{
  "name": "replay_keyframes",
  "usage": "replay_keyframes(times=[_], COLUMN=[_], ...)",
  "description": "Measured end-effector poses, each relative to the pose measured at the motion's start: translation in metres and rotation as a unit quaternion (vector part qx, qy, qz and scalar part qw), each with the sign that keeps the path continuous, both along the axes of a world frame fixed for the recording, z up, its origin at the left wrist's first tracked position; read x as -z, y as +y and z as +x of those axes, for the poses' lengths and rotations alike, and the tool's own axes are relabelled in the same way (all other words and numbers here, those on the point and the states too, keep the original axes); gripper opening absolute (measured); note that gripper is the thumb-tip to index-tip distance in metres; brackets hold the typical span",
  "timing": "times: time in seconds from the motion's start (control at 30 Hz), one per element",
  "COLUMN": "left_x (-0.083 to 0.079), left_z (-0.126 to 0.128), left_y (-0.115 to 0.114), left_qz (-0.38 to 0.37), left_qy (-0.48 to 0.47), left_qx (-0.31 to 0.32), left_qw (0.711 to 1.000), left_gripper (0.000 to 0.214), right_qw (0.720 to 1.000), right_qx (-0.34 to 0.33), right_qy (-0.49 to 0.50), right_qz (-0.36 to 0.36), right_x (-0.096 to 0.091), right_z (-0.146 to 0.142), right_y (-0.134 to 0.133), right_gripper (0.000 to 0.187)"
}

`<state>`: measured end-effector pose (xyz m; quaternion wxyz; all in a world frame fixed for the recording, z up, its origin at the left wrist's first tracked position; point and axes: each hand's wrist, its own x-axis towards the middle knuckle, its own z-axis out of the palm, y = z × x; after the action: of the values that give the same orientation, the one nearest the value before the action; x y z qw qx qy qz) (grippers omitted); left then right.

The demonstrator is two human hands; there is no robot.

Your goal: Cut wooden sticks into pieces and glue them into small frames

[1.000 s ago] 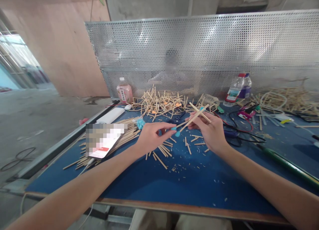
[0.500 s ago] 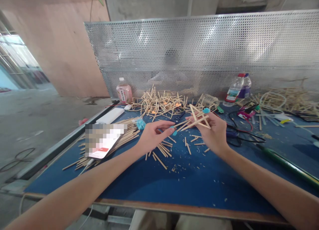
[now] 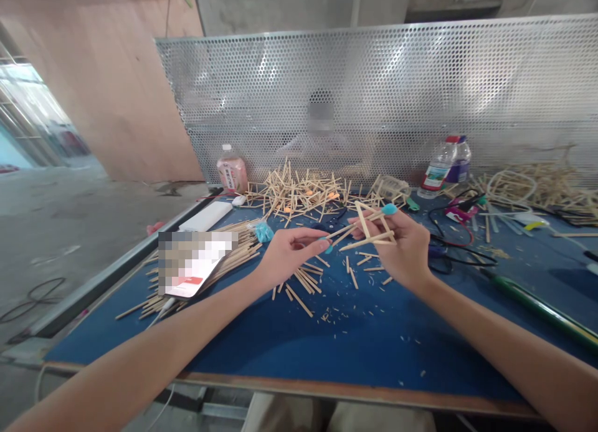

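Between my hands is a small frame of thin wooden sticks (image 3: 364, 225), some crossing at angles. My right hand (image 3: 409, 244) holds this frame by its right side, fingers closed around it. A blue putty-like lump (image 3: 389, 209) sits on a stick end by the right fingers. My left hand (image 3: 288, 255) pinches the left end of the frame, where a second blue lump (image 3: 329, 249) shows under the fingertips. Below the hands, short cut sticks (image 3: 306, 282) and small chips lie on the blue tabletop (image 3: 299, 351).
A lit phone (image 3: 199, 276) rests on a bundle of long sticks (image 3: 238, 257), near a crumpled blue packet (image 3: 264, 232). Behind are a heap of sticks (image 3: 303, 192), a pink bottle (image 3: 232, 172) and a red-capped bottle (image 3: 439, 167). A green tube (image 3: 537, 301) and cables lie right.
The stick frame has turned slightly in my right hand, its lower front stick now more level. My left hand keeps its pinch at almost the same place.
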<state>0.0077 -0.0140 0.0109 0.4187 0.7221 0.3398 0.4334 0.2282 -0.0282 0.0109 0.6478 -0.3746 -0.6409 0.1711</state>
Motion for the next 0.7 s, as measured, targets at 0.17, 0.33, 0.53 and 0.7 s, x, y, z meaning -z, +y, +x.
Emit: replay_keyframes(times=[0.17,0.33,0.53,0.7], left_x=[0.0008,0.0017,-0.0018,-0.0013], left_z=[0.0014,0.0034,0.0038,0.0028], left_y=[0.0006,0.0035,0.0035,0.0052], left_qz=[-0.027,-0.108,-0.215,-0.234], left_qy=[-0.03,-0.107,-0.135,-0.135], left_qx=[0.002,0.036,0.044,0.057], left_qw=[0.999,0.988,0.966,0.961], left_gripper=[0.033,0.029,0.035,0.037], right_qw=[0.998,0.996,0.996,0.996], right_qx=[0.034,0.038,0.032,0.031], right_qy=[-0.043,-0.07,-0.077,-0.08], right_qz=[0.033,0.04,0.032,0.033], right_x=[-0.0004,-0.0008,0.0003,0.0001], right_z=[0.001,0.0018,0.0026,0.0023], right_y=[-0.0027,-0.0048,-0.0035,-0.0037], right_gripper=[0.016,0.017,0.016,0.017])
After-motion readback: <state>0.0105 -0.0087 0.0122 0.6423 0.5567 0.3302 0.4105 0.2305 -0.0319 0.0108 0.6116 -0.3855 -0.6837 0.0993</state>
